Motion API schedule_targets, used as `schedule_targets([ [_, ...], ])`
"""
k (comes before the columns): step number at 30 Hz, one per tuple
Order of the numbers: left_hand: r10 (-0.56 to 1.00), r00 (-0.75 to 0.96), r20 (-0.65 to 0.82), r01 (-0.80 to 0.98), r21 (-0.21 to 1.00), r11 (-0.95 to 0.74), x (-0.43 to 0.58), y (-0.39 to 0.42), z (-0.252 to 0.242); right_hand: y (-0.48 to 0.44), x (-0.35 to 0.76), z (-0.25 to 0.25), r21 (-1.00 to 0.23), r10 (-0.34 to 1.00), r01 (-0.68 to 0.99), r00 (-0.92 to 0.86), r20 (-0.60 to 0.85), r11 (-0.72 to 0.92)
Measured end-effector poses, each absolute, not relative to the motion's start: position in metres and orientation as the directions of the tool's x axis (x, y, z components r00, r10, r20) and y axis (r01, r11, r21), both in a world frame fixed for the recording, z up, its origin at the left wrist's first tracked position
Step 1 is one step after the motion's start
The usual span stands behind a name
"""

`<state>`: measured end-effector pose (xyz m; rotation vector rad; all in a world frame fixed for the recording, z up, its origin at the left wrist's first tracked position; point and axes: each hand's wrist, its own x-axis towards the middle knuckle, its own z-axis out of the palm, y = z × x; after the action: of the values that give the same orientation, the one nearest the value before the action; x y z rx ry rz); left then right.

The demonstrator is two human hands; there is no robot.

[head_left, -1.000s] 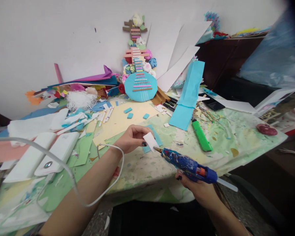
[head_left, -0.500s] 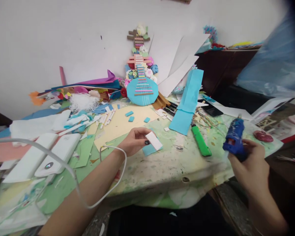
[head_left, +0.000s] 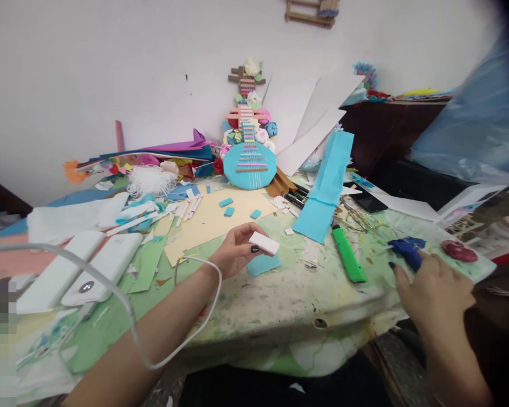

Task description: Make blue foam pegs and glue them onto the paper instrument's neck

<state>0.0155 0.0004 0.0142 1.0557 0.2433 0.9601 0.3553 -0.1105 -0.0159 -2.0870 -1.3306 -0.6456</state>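
My left hand (head_left: 234, 252) pinches a small white foam piece (head_left: 264, 243) just above the table, over a blue foam rectangle (head_left: 263, 264) lying flat. Over at the right side of the table, my right hand (head_left: 432, 291) is wrapped around a blue hot glue gun (head_left: 405, 249), which rests low on the surface. A white cable (head_left: 123, 305) loops across my left forearm.
A green utility knife (head_left: 348, 257) lies between my hands. A blue paper guitar model (head_left: 249, 155) leans on the wall with white sheets (head_left: 305, 121) beside it. Light blue paper strip (head_left: 326, 181), cream sheet with blue bits (head_left: 214, 215), white blocks (head_left: 80, 265) and scraps crowd the table.
My right hand carried the glue gun away from the white piece to the right and lowered it onto the table. My left hand tilted the white piece flatter.
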Motion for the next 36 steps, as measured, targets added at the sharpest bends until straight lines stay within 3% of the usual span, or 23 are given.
schedule_targets([
  [2,0.761,0.598,0.251,-0.544,0.825,0.155,0.017,-0.002,0.014,-0.108,0.309,-0.002,-0.363,0.643,0.932,0.270,0.716,0.014],
  [3,0.759,0.602,0.247,-0.542,0.825,0.161,0.018,-0.003,0.014,-0.104,0.285,0.002,-0.491,0.713,0.848,0.217,0.667,0.201],
  [5,0.759,0.608,0.234,-0.536,0.825,0.175,0.021,-0.006,0.014,-0.094,0.242,0.005,-0.777,0.834,0.482,0.153,0.530,0.405],
  [6,0.762,0.608,0.224,-0.531,0.828,0.181,0.021,-0.007,0.015,-0.087,0.224,0.005,-0.862,0.883,0.291,0.098,0.458,0.415],
  [8,0.776,0.596,0.204,-0.524,0.832,0.184,0.023,-0.009,0.016,-0.075,0.197,0.002,-0.919,0.918,-0.007,0.042,0.394,0.394],
  [13,0.811,0.554,0.187,-0.546,0.817,0.185,0.026,-0.012,0.014,-0.058,0.174,0.001,-0.886,0.939,-0.313,0.084,0.334,0.343],
  [17,0.830,0.526,0.186,-0.574,0.798,0.185,0.029,-0.013,0.012,-0.056,0.172,0.003,-0.863,0.930,-0.348,0.105,0.352,0.366],
  [25,0.863,0.489,0.131,-0.576,0.791,0.206,0.034,-0.015,0.012,-0.051,0.170,0.007,-0.873,0.899,-0.217,0.095,0.427,0.437],
  [29,0.842,0.517,0.154,-0.467,0.875,0.127,0.036,-0.017,0.005,-0.040,0.181,0.017,-0.869,0.883,-0.162,0.102,0.458,0.469],
  [31,0.819,0.540,0.192,-0.285,0.958,-0.037,0.037,-0.021,0.003,-0.030,0.191,0.027,-0.864,0.869,-0.101,0.085,0.487,0.494],
  [33,0.768,0.569,0.294,-0.041,0.943,-0.330,0.037,-0.028,0.003,-0.017,0.198,0.038,-0.860,0.861,-0.041,0.045,0.506,0.508],
  [36,0.571,0.695,0.437,0.193,0.651,-0.734,0.037,-0.039,0.007,0.005,0.202,0.049,-0.879,0.878,0.044,-0.096,0.469,0.474],
])
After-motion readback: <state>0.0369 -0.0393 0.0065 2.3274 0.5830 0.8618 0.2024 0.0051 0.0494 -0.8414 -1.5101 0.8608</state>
